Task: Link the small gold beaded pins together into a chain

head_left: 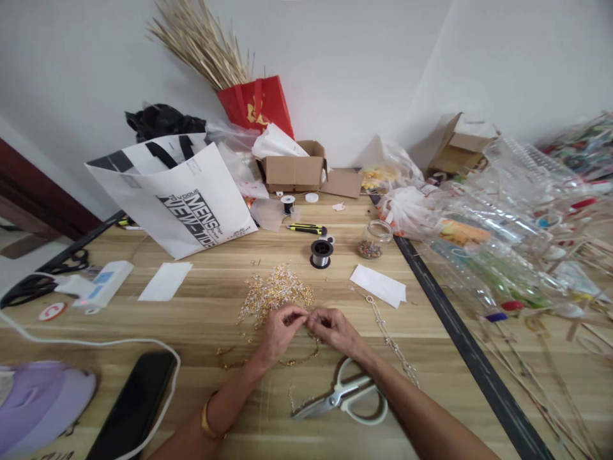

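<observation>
My left hand [283, 329] and my right hand [332, 329] meet over the table, each with its fingertips pinched together and almost touching. What lies between the fingertips is too small to make out on the left. A gold beaded chain [299, 361] runs under my left wrist and rises to the fingers of my right hand. Just behind my hands is a loose pile of gold and clear beads [275, 294]. Scissors with pale handles [342, 399] lie partly open below my right forearm. A silvery beaded chain [390, 338] is stretched out to its right.
Behind stand a wire spool [320, 254], a yellow-black utility knife [306, 229] and a glass jar of beads [373, 241]. White paper [378, 285] lies at right. A phone [136, 402], cable and power strip [103, 284] occupy the left; plastic bottles [479, 255] crowd the right.
</observation>
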`<state>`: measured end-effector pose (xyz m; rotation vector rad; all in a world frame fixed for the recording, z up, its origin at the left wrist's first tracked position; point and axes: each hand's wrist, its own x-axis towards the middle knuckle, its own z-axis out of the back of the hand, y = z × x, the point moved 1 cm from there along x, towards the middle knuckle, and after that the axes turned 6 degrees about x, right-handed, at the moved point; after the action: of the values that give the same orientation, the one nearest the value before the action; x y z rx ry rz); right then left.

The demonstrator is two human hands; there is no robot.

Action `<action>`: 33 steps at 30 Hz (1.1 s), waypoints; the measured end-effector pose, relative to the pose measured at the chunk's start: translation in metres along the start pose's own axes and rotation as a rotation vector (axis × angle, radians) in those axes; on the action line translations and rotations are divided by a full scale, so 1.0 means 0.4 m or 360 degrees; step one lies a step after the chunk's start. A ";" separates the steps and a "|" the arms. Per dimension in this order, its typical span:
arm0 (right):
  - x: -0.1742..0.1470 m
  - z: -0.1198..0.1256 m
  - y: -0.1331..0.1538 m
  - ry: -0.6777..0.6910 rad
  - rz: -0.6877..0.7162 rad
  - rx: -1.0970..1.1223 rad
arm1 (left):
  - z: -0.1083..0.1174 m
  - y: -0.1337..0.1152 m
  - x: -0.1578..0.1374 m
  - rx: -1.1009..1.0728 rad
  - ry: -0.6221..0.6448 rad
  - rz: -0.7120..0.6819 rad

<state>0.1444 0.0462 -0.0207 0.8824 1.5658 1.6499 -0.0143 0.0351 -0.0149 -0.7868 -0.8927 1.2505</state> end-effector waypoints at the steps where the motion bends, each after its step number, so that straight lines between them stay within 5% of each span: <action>1: 0.000 0.000 0.000 -0.0002 -0.0002 0.0000 | 0.000 0.000 0.000 -0.0003 0.0005 0.0001; 33: 0.000 0.000 -0.008 -0.0009 -0.0042 0.0070 | 0.002 0.006 -0.001 -0.0042 0.0014 0.0002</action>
<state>0.1443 0.0463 -0.0239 0.8847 1.6088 1.5989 -0.0162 0.0351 -0.0166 -0.8136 -0.9032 1.2377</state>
